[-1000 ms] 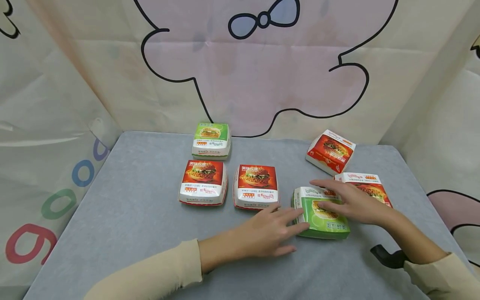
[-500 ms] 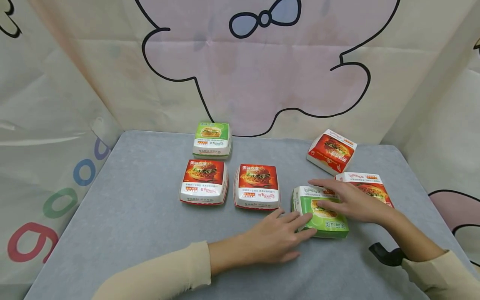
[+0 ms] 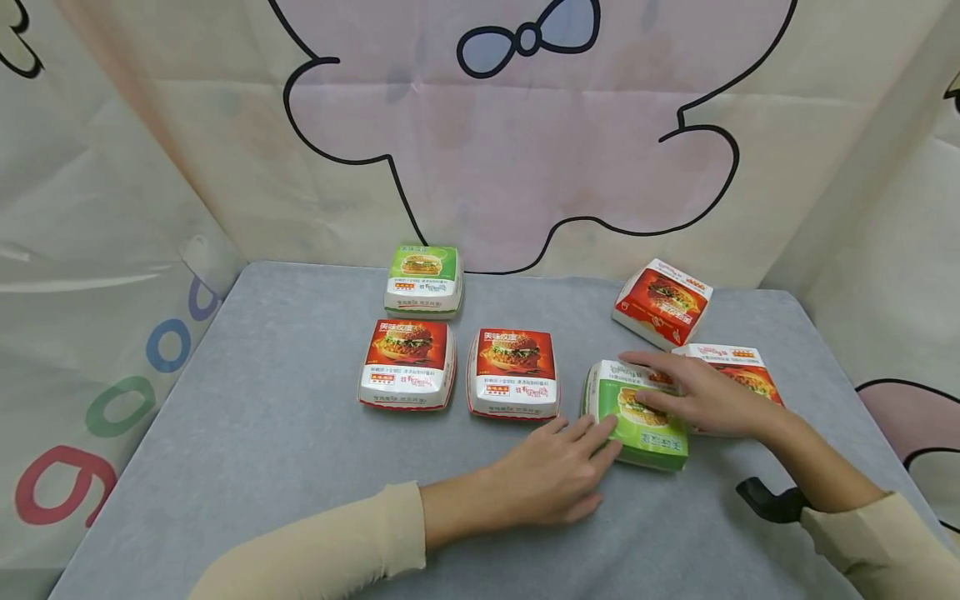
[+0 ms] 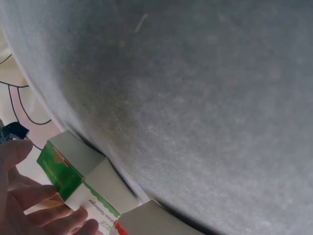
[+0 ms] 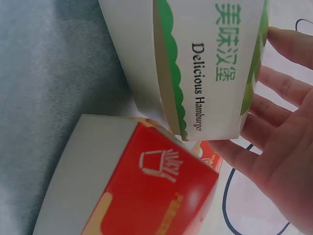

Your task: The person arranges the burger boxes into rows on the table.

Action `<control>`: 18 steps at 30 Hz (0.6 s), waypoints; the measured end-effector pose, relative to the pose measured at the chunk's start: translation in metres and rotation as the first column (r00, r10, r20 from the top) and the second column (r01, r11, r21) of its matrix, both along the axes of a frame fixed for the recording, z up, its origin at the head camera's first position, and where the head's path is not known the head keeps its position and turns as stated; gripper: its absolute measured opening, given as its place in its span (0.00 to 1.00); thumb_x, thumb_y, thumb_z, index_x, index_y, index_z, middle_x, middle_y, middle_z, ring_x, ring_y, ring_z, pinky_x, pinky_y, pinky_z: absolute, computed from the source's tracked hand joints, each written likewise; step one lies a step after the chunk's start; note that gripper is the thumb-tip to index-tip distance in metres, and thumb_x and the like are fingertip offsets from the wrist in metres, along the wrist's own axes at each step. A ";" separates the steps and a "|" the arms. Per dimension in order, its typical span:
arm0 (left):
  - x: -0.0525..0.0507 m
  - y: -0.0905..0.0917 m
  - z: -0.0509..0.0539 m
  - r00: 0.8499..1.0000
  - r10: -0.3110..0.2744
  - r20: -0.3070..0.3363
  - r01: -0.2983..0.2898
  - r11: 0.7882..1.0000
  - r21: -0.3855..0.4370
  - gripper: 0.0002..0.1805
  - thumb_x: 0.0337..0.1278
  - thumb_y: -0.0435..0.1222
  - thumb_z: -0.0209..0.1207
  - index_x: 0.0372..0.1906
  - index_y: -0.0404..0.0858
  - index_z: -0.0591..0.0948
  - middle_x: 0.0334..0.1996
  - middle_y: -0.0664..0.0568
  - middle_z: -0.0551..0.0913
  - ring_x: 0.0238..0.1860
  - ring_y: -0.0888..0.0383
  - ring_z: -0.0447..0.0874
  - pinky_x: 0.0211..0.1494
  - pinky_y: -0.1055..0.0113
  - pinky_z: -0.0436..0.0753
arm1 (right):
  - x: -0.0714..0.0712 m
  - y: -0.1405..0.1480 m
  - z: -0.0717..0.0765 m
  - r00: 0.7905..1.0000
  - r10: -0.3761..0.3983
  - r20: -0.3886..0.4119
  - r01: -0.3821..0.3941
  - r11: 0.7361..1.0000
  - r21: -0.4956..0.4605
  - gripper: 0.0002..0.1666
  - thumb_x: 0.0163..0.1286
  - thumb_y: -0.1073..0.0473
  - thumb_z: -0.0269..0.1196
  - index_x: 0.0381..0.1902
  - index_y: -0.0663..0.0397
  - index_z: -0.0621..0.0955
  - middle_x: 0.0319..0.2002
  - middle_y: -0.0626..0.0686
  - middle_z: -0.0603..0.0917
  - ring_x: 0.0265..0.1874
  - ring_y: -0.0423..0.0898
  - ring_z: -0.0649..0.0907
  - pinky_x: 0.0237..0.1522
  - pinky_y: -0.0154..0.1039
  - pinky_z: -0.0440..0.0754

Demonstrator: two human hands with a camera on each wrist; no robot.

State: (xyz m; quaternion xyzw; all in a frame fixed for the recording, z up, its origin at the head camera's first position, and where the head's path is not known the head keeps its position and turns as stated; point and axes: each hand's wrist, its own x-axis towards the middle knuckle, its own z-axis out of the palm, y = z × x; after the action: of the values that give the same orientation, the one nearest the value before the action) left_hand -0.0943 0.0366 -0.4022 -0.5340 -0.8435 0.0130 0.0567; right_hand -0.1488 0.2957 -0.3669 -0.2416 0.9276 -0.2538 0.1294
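A green-and-white burger box [image 3: 651,435] sits on the cloth at the right, slightly turned. My right hand [image 3: 701,393] rests on its top from the right, with its fingers fairly straight across the lid. In the right wrist view, those fingertips lie along the upper edge of the green burger box [image 5: 210,63]. At the box's near left side my left hand [image 3: 551,472] has its fingers extended, with the fingertips touching it. The left wrist view has the left hand [image 4: 34,205] beside the same green burger box [image 4: 93,181].
Two red-and-white burger boxes, one on the left [image 3: 407,364] and one in the middle [image 3: 513,373], stand left of my hands. Behind them is another green box [image 3: 424,282]. At the right lie a tilted red box [image 3: 663,303] and a red-and-white box [image 3: 742,371], partly covered by my right hand.
The green box under my hands has shifted slightly away from me and turned a little. My left hand has moved slightly right; my right hand has stayed on the box.
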 end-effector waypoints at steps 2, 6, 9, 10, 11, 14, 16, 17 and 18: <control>0.000 0.000 0.000 1.000 0.007 -0.004 -0.007 1.000 0.002 0.36 0.65 0.59 0.55 0.70 0.43 0.72 0.72 0.48 0.66 0.67 0.55 0.71 0.62 0.63 0.77 | -0.001 0.000 0.000 1.000 -0.003 0.011 0.003 1.000 -0.001 0.33 0.71 0.48 0.64 0.70 0.53 0.72 0.64 0.55 0.77 0.55 0.49 0.77 0.54 0.56 0.78; 0.001 0.000 0.001 0.999 0.019 -0.028 -0.018 1.000 0.018 0.35 0.64 0.59 0.56 0.69 0.43 0.73 0.71 0.48 0.68 0.66 0.55 0.72 0.60 0.64 0.78 | -0.004 -0.001 0.001 1.000 0.002 0.017 -0.002 1.000 -0.005 0.33 0.71 0.49 0.64 0.70 0.53 0.72 0.64 0.55 0.77 0.52 0.48 0.78 0.52 0.52 0.79; 0.002 0.001 0.001 0.999 0.029 -0.038 -0.028 0.999 0.029 0.35 0.64 0.59 0.56 0.69 0.42 0.74 0.70 0.48 0.69 0.66 0.55 0.72 0.58 0.64 0.78 | -0.004 -0.001 0.002 1.000 0.010 0.022 -0.009 1.000 -0.016 0.33 0.72 0.50 0.64 0.70 0.54 0.72 0.64 0.56 0.77 0.53 0.50 0.79 0.52 0.53 0.80; 0.002 0.001 0.001 0.999 0.032 -0.037 -0.031 0.999 0.032 0.35 0.64 0.59 0.56 0.69 0.42 0.74 0.70 0.48 0.69 0.66 0.55 0.72 0.58 0.64 0.78 | -0.004 -0.001 0.002 1.000 0.010 0.026 -0.010 1.000 -0.024 0.32 0.72 0.50 0.64 0.70 0.54 0.72 0.64 0.57 0.76 0.53 0.51 0.79 0.52 0.55 0.80; 0.001 0.001 0.001 0.999 0.035 -0.035 -0.034 0.999 0.035 0.36 0.64 0.59 0.56 0.69 0.42 0.73 0.70 0.48 0.69 0.66 0.55 0.72 0.58 0.63 0.78 | -0.004 -0.001 0.002 0.999 0.010 0.030 -0.009 1.000 -0.027 0.32 0.72 0.51 0.64 0.70 0.54 0.72 0.65 0.58 0.76 0.54 0.52 0.80 0.52 0.56 0.80; 0.001 0.001 0.001 0.998 0.040 -0.045 -0.037 0.998 0.050 0.36 0.63 0.59 0.57 0.69 0.42 0.73 0.69 0.48 0.69 0.67 0.54 0.71 0.58 0.62 0.78 | -0.004 -0.002 0.002 0.999 0.003 0.041 -0.002 0.999 -0.035 0.32 0.72 0.51 0.63 0.70 0.55 0.72 0.65 0.59 0.75 0.56 0.55 0.80 0.53 0.59 0.79; 0.001 0.002 0.000 0.998 0.038 -0.054 -0.035 0.998 0.060 0.36 0.63 0.59 0.57 0.69 0.44 0.73 0.69 0.48 0.69 0.68 0.54 0.70 0.57 0.62 0.78 | -0.004 -0.002 0.001 0.999 -0.009 0.043 0.010 0.999 -0.033 0.32 0.72 0.50 0.63 0.70 0.54 0.72 0.66 0.59 0.75 0.57 0.55 0.79 0.54 0.60 0.78; 0.001 0.002 0.000 0.998 0.037 -0.055 -0.033 0.998 0.061 0.35 0.62 0.59 0.58 0.70 0.45 0.73 0.70 0.49 0.69 0.69 0.54 0.69 0.57 0.61 0.78 | -0.004 -0.002 0.001 0.999 -0.011 0.043 0.013 0.999 -0.031 0.32 0.73 0.50 0.62 0.70 0.54 0.72 0.65 0.59 0.75 0.57 0.55 0.79 0.54 0.61 0.78; 0.001 0.002 0.000 0.998 0.033 -0.055 -0.030 0.998 0.060 0.35 0.63 0.58 0.57 0.70 0.46 0.72 0.70 0.49 0.68 0.69 0.54 0.67 0.57 0.61 0.78 | -0.004 -0.002 0.001 0.999 -0.014 0.041 0.015 0.999 -0.029 0.32 0.73 0.50 0.62 0.70 0.55 0.72 0.65 0.59 0.75 0.58 0.56 0.78 0.55 0.62 0.77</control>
State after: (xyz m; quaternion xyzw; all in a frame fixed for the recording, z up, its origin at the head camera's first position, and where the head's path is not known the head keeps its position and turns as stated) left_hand -0.0938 0.0389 -0.4019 -0.5180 -0.8500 0.0038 0.0960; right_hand -0.1523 0.2938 -0.3659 -0.2315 0.9227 -0.2733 0.1430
